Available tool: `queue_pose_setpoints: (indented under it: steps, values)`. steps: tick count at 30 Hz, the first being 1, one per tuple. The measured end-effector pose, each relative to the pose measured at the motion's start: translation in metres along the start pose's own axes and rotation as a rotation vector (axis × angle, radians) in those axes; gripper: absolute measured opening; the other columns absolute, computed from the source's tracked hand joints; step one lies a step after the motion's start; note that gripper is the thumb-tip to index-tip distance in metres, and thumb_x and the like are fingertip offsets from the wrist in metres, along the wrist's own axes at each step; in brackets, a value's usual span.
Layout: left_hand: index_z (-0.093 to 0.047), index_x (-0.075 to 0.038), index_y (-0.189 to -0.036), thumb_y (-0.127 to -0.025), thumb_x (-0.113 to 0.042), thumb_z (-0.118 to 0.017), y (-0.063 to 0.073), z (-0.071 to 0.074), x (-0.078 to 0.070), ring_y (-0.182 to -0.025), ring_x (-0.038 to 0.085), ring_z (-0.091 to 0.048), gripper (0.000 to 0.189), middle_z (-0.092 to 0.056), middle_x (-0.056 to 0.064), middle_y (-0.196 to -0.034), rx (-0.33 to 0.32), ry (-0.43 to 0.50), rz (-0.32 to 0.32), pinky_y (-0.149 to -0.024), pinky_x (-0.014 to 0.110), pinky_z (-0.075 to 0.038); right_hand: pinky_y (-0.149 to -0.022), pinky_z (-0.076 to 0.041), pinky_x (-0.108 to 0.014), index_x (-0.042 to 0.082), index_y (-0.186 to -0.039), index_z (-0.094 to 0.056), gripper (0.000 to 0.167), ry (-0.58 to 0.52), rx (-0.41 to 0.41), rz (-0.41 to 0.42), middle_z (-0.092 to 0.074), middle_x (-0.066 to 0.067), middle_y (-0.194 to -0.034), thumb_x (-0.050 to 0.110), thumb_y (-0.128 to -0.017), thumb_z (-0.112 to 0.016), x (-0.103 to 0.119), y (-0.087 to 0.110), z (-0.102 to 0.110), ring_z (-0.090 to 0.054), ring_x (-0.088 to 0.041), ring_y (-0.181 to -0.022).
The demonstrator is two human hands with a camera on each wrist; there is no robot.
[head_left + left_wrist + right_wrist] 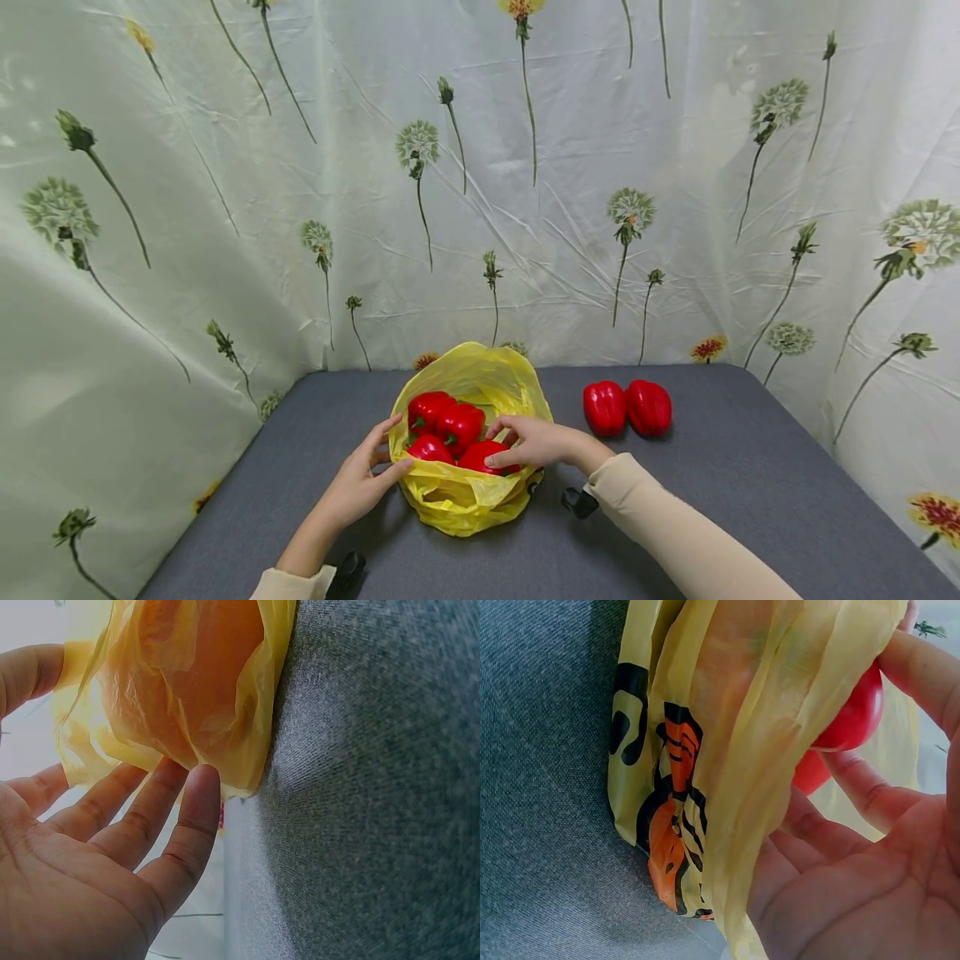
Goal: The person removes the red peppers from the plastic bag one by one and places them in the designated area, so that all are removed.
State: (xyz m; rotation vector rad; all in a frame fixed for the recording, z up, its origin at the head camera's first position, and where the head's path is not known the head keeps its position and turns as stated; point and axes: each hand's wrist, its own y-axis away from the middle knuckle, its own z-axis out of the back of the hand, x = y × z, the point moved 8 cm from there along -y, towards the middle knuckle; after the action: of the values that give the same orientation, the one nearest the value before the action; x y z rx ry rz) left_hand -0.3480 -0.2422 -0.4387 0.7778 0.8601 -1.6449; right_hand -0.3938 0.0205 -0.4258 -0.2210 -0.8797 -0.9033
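Observation:
A yellow plastic bag [465, 500] stands with its mouth spread wide on the grey table. Inside it lie several red bell peppers [430, 410]. My right hand [536, 442] reaches in over the bag's rim and holds the nearest-right red bell pepper [480, 456], thumb on its near side and fingers curled beyond it. In the right wrist view, a red bell pepper [855, 712] shows between thumb and fingers, partly behind the yellow film. My left hand [360, 483] rests against the bag's left side with relaxed, spread fingers [199, 799] touching the plastic.
Two more red bell peppers [604, 408] [649, 408] sit side by side on the grey table [720, 500], right of the bag toward the back. A pale curtain [570, 150] printed with dandelions hangs behind the table and along its sides.

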Motion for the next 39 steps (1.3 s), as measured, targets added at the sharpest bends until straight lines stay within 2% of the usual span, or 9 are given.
queue_pose_setpoints:
  steps: [11, 25, 30, 39]
  values:
    - [-0.036, -0.019, -0.167, -0.104, -0.030, -0.074, 0.0002, 0.0005, -0.0005, -0.125, 0.033, -0.070, 0.074, -0.051, 0.024, -0.159, 0.001, 0.005, -0.003, -0.095, 0.046, -0.060, -0.086, -0.055, -0.034, 0.014, -0.129, -0.064, 0.040, -0.001, 0.018, -0.037, -0.070, -0.003, -0.117, 0.037, -0.099, -0.078, -0.0010, 0.0016, -0.0006, -0.063, -0.018, -0.104]
    - [-0.035, -0.018, -0.167, -0.104, -0.030, -0.074, -0.0003, -0.0003, 0.0003, -0.128, 0.037, -0.069, 0.074, -0.050, 0.024, -0.160, 0.010, 0.013, -0.013, -0.094, 0.047, -0.061, -0.078, -0.056, -0.031, 0.011, -0.132, -0.064, 0.042, -0.045, 0.028, -0.018, -0.070, -0.003, -0.112, 0.035, -0.100, -0.077, 0.0000, 0.0019, -0.0013, -0.066, -0.018, -0.094]
    - [-0.035, -0.018, -0.167, -0.104, -0.031, -0.073, -0.0004, -0.0002, -0.0002, -0.128, 0.037, -0.069, 0.075, -0.050, 0.024, -0.160, 0.010, 0.012, -0.013, -0.094, 0.049, -0.061, -0.079, -0.056, -0.031, 0.011, -0.132, -0.064, 0.042, -0.051, 0.026, -0.021, -0.069, -0.004, -0.113, 0.036, -0.100, -0.077, 0.0005, 0.0033, -0.0004, -0.066, -0.020, -0.095]
    - [-0.036, -0.018, -0.167, -0.104, -0.030, -0.073, -0.0001, -0.0003, -0.0001, -0.124, 0.034, -0.070, 0.074, -0.051, 0.024, -0.158, 0.009, 0.013, -0.011, -0.091, 0.042, -0.061, -0.079, -0.055, -0.031, 0.012, -0.133, -0.063, 0.041, -0.068, 0.020, -0.025, -0.068, -0.004, -0.115, 0.034, -0.101, -0.076, 0.0014, 0.0061, 0.0028, -0.065, -0.019, -0.094]
